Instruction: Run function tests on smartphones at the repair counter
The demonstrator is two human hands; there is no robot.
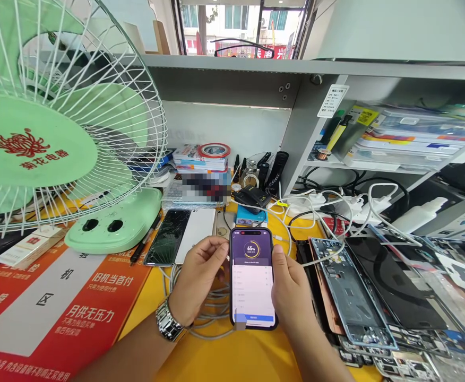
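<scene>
A lit smartphone (253, 297) is held upright over the yellow tabletop, its screen showing a 65% ring above a list and a blue button. My right hand (292, 289) grips its right edge, thumb along the side. My left hand (200, 276), with a metal watch (169, 320) on the wrist, is at the phone's upper left edge. Its thumb and forefinger are pinched together there; a tiny pale bit shows at the tips, too small to name. Coiled grey cable (212, 335) lies on the table behind the left hand and phone.
A green fan (113, 228) stands at the left on a red-and-grey printed mat (73, 313). A cracked dark phone (168, 236) and a white one (196, 233) lie behind my left hand. Phone frames (352, 297) and screens pile up at the right, below tangled white cables (336, 204).
</scene>
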